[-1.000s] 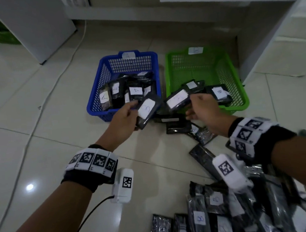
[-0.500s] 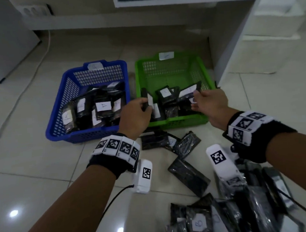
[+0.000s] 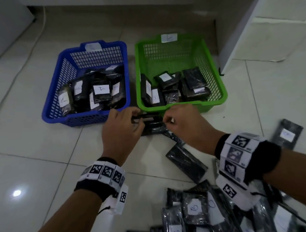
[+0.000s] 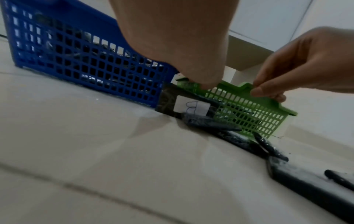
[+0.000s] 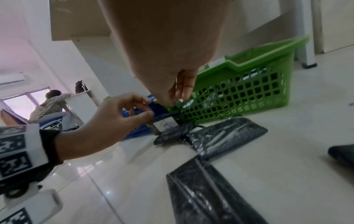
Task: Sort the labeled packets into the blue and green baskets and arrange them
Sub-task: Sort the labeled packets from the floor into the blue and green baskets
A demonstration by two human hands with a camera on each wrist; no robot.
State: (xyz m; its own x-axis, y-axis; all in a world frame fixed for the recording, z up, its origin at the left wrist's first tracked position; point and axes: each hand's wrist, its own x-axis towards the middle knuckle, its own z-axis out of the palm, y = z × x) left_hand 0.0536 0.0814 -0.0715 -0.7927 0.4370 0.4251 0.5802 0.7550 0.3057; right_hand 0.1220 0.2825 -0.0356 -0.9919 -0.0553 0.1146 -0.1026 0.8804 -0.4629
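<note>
On the tiled floor [image 3: 43, 149] before the blue basket [image 3: 55, 111] and green basket [image 3: 216, 86], both hands have left the green basket: left hand [image 3: 120, 128] pinches a B-labelled packet [image 4: 184, 104], right hand [image 3: 183, 124] hovers empty, fingers curled

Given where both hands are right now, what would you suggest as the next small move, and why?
Probably lift the packet that the left hand pinches into the green basket. Its label looks like a B, packets in the blue basket show A, and it stands on edge on the floor before the baskets. The right hand hovers nearby, seemingly holding nothing.
</note>
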